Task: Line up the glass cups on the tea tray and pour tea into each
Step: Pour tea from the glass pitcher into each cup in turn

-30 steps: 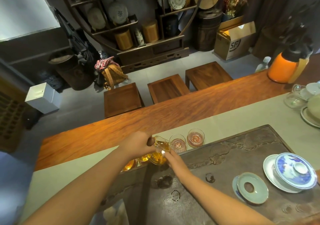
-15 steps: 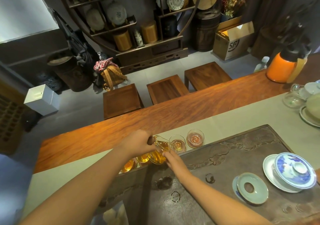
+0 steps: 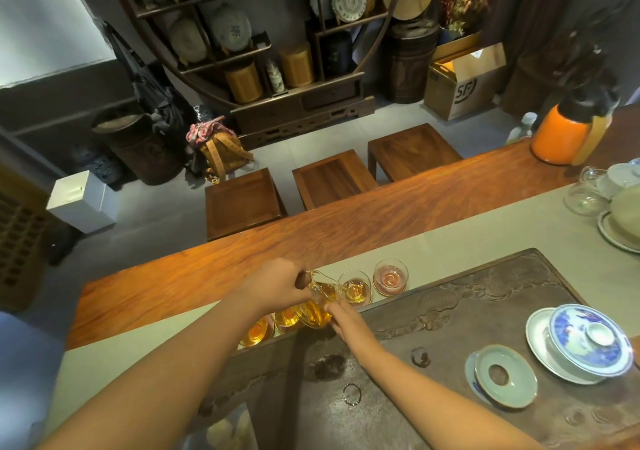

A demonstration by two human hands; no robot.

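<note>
A row of small glass cups runs along the far left rim of the dark carved tea tray (image 3: 485, 297). My left hand (image 3: 277, 285) grips the handle of a glass pitcher (image 3: 320, 302) of amber tea, tilted with its spout over one cup (image 3: 355, 288), which holds amber tea. My right hand (image 3: 341, 316) rests its fingertips on the pitcher's lower side. Two cups to the left (image 3: 258, 332) (image 3: 287, 318) hold amber tea. The rightmost cup (image 3: 390, 276) looks pinkish, with no amber tea in it.
A blue-and-white lidded gaiwan on a saucer (image 3: 588, 340) and a celadon ring-shaped lid rest (image 3: 504, 377) sit at the tray's right. An orange thermos (image 3: 564, 134) and spare glassware (image 3: 585, 193) stand far right. Wet rings mark the tray's middle. Three wooden stools stand beyond the table.
The pitcher has shifted slightly right along the row and tipped over the second cup from the right, which has gained amber tea. Both hands stay on the pitcher.
</note>
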